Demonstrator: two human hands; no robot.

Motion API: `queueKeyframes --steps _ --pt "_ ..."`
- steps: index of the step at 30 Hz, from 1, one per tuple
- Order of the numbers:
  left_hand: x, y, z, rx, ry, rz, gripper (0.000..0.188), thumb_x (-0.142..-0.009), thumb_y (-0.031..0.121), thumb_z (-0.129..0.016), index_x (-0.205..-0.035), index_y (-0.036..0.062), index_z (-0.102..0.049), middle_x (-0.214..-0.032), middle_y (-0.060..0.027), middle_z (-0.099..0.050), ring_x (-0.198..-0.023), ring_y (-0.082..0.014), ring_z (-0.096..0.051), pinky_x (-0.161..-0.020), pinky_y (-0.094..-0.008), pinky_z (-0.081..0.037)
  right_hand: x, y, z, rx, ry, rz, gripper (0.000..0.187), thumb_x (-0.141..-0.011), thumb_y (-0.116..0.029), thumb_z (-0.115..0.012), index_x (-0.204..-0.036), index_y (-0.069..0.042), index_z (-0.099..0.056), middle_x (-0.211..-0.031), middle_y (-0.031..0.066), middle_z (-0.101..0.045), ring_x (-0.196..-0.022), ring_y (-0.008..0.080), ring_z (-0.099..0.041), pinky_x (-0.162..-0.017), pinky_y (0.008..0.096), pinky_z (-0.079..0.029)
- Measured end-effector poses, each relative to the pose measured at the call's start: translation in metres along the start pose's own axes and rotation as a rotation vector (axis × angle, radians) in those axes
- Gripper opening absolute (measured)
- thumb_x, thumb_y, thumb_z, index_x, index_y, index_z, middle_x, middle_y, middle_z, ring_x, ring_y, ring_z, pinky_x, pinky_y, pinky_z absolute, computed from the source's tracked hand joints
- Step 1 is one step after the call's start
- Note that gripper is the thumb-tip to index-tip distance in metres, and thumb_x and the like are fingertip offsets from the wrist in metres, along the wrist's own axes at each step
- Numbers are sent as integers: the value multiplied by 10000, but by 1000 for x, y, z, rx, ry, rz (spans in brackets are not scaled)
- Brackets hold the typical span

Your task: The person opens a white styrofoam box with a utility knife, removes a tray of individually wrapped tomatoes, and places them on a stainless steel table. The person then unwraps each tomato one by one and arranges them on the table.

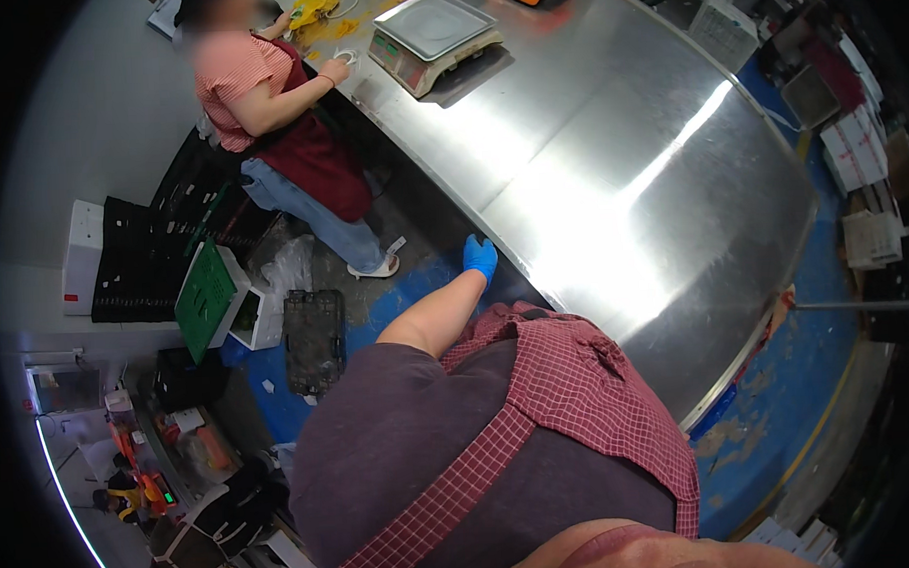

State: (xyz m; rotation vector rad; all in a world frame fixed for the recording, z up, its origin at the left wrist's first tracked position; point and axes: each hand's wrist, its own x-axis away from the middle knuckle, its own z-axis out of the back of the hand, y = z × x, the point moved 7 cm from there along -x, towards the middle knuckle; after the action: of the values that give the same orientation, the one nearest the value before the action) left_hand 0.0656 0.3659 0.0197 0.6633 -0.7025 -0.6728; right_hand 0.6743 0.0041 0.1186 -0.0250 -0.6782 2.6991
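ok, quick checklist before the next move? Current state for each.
1. Left hand visible: ok, at the table edge; contact cannot tell.
2. Left hand gloved: ok, blue glove.
3. Left grip free of any item: cannot tell, fingers too small to read.
4. Right hand visible: not ok, out of view.
5. Scale standing on the table: ok, apart from the left hand.
6. Co-worker away from the left hand: ok, standing farther along the table.

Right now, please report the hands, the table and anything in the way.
Left hand: blue-gloved, by edge of steel table, contact unclear. Right hand: not in view. Possibly in the way: scale on table, co-worker alongside.
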Motion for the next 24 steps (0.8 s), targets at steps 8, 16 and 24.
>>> queueKeyframes --steps 8,16,24 --pt "8 25 13 109 375 317 482 -946 364 -400 -1216 -21 -505 -1164 -302 -533 -1057 -438 -532 -908 -495 -438 -5 13 -31 95 58 -207 657 -856 -449 -476 -1338 -8 -403 -1293 266 -461 -1146 416 -494 -964 508 -399" --pt "13 22 -3 176 561 431 454 -965 331 -331 -1116 -25 -569 -1090 -264 -589 -994 -424 -558 -857 -492 -455 19 -12 -28 168 -23 -157 663 -855 -463 -465 -1337 -11 -407 -1295 264 -462 -1148 416 -494 -965 510 -397" --pt "21 34 2 124 699 363 525 -968 386 -271 -1102 -9 -590 -1045 -268 -608 -957 -450 -567 -833 -506 -462 21 -30 -28 218 -55 -132 669 -855 -477 -455 -1335 -13 -411 -1297 262 -462 -1150 416 -493 -966 512 -395"
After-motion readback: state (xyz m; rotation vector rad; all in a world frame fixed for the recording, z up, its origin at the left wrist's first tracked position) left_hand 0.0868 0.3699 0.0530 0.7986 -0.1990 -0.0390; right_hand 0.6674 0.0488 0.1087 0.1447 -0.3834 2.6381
